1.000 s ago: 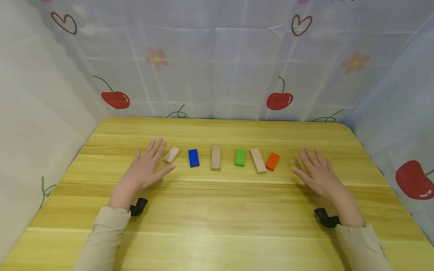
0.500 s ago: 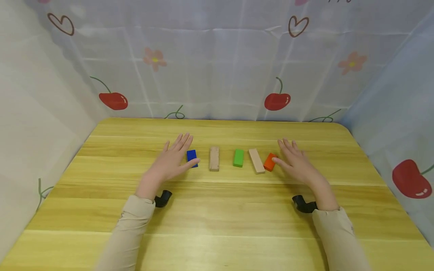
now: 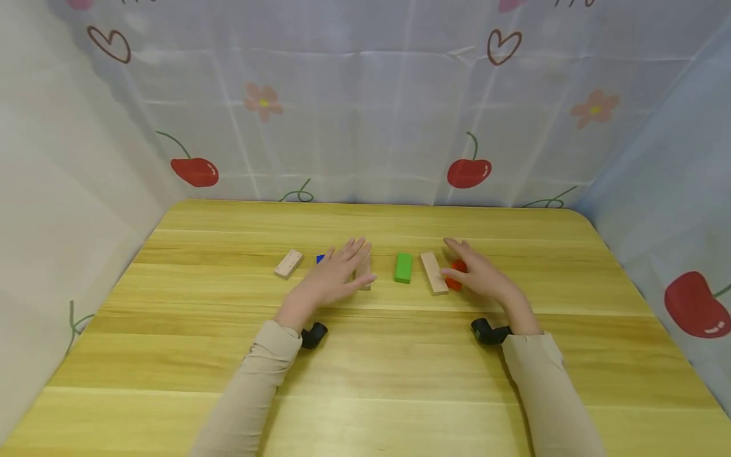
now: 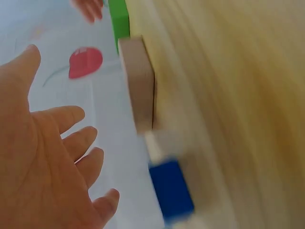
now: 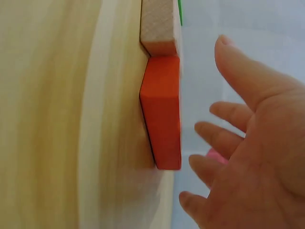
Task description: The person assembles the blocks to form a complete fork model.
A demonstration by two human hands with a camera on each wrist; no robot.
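Observation:
Six small blocks lie in a row on the wooden table [image 3: 365,355]. My left hand [image 3: 341,271] hovers open, fingers spread, over the blue block [image 3: 320,259] and the middle plain wooden block [image 3: 365,279], hiding most of both. The left wrist view shows my palm [image 4: 43,157] apart from the wooden block [image 4: 137,90] and the blue block [image 4: 171,191]. My right hand [image 3: 478,274] is open over the orange block [image 3: 459,266]. In the right wrist view its fingers [image 5: 238,143] stay clear of the orange block [image 5: 162,119].
A green block [image 3: 403,267] and a long plain wooden block [image 3: 434,273] lie between the hands. A short plain block [image 3: 289,263] lies left of my left hand. Cherry-print cloth [image 3: 365,114] walls the table at the back and both sides.
Both hands have moved inward. The left one passed from the short plain block over the blue one to the middle block. The right one slid left over the orange block.

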